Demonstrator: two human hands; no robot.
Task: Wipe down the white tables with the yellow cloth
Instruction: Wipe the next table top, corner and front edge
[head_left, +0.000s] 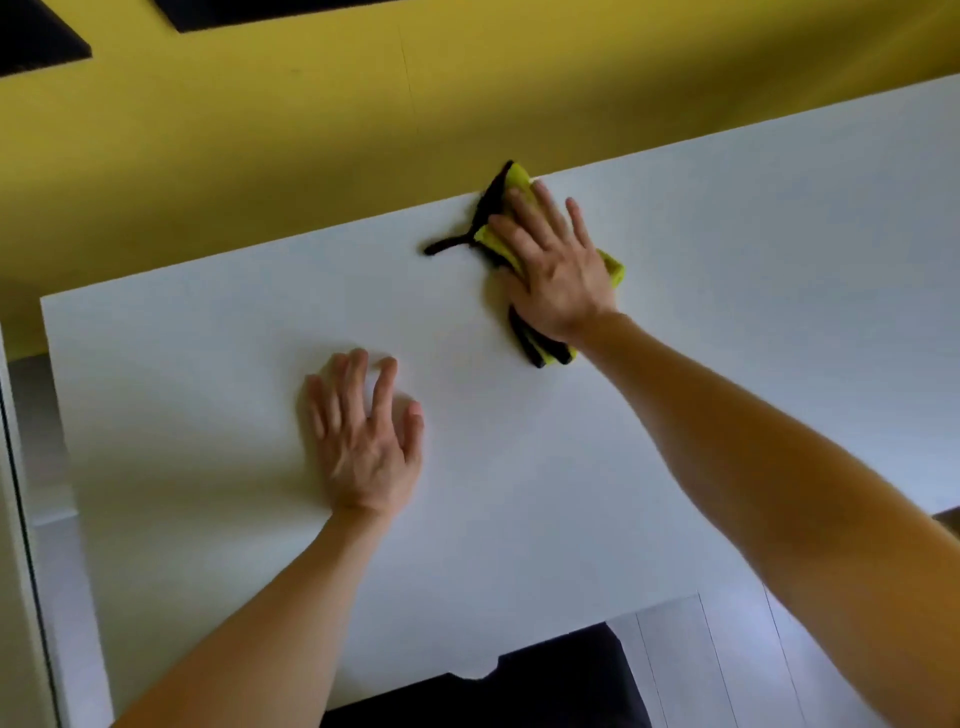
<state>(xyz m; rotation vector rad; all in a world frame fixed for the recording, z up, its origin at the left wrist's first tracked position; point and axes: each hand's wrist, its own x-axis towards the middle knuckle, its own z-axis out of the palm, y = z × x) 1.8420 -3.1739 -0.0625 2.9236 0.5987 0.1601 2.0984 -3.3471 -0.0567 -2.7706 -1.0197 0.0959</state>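
A white table (208, 405) fills most of the head view. Near its far edge lies a crumpled yellow cloth with black trim (514, 179). My right hand (556, 270) presses flat on top of the cloth, fingers spread and pointing toward the far edge. Most of the cloth is hidden under that hand; its ends stick out above, to the right and below. My left hand (363, 436) rests on the bare tabletop nearer to me and to the left, fingers apart, holding nothing.
A yellow wall (260, 145) runs right behind the table's far edge, with dark panels at the top left. Grey floor (727, 665) shows at the bottom right and a dark shape below the near edge. A white upright edge runs down the left.
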